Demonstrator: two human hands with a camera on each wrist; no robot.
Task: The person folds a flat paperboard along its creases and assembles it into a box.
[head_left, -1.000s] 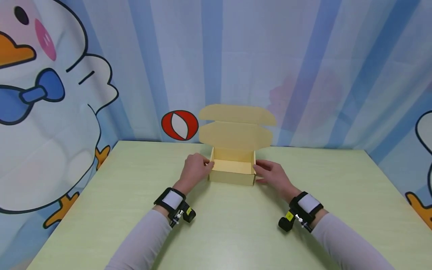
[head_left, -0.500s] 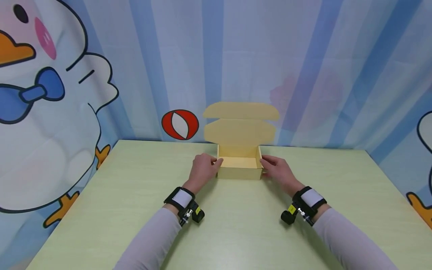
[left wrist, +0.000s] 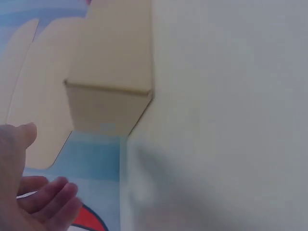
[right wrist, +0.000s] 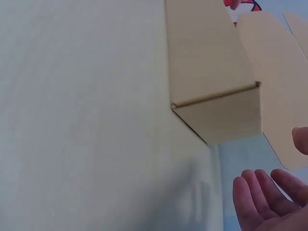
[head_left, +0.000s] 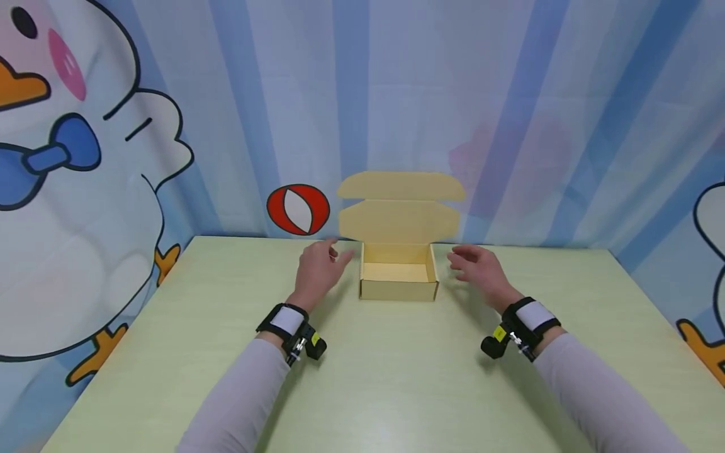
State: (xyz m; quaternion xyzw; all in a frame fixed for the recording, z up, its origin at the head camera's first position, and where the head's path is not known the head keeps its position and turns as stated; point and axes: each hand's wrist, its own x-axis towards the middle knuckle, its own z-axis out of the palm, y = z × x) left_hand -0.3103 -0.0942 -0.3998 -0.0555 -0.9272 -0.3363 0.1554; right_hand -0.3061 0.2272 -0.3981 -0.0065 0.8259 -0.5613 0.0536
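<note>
A small cardboard box (head_left: 399, 290) stands near the far edge of the table, its lid (head_left: 399, 220) raised at the back with the front flap up. Nothing lies inside it. To its left, my left hand (head_left: 321, 270) hovers apart from the box with thumb and fingers spread. My right hand (head_left: 480, 272) is off the box's right side, fingers loosely bent around nothing. The left wrist view has the box's side wall (left wrist: 108, 113) beyond the relaxed fingers. In the right wrist view the opposite side wall (right wrist: 226, 118) is apart from the fingertips (right wrist: 246, 175).
The pale green tabletop (head_left: 385, 377) extends around the box. Close behind stands a blue striped curtain (head_left: 396, 94) with a printed red and white ball (head_left: 297, 209) and a large printed duck (head_left: 73, 251) at left.
The box first shifted right and away from me, held between both hands. Both hands have since let go and drawn outward; the box stays put on the table.
</note>
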